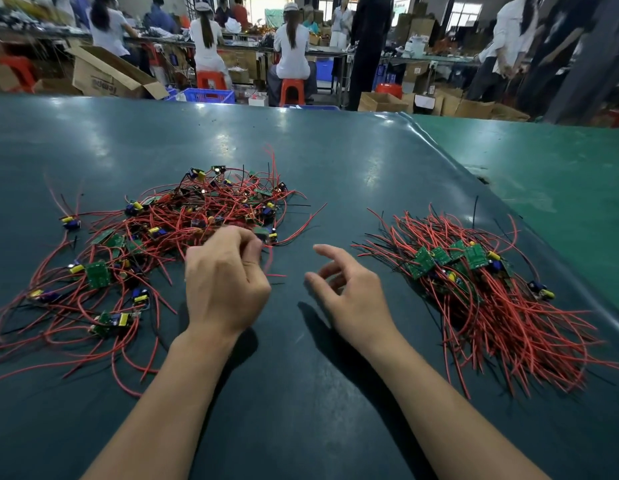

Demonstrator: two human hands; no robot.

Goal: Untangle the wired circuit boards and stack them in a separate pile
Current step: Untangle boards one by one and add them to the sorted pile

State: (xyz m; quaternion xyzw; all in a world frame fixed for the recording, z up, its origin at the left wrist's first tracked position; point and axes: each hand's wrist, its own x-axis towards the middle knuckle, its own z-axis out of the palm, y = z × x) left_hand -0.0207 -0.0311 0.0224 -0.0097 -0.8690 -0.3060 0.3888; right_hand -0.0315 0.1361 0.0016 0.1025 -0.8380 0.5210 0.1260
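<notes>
A tangled heap (183,220) of small green circuit boards with red and black wires spreads over the left half of the dark green table (335,161). On the right lies a sorted pile (474,282) with boards side by side and wires trailing toward me. My left hand (225,282) sits at the heap's near edge with its fingers curled round a board and red wire (266,237), blurred by motion. Between the two piles, just above the table, my right hand (353,292) hovers with loosely spread fingers and holds nothing.
A lighter green mat (543,174) borders the table on the right. Beyond the far edge stand cardboard boxes (107,74), blue crates (207,95) and red stools (292,91), with several people seated or standing at other benches.
</notes>
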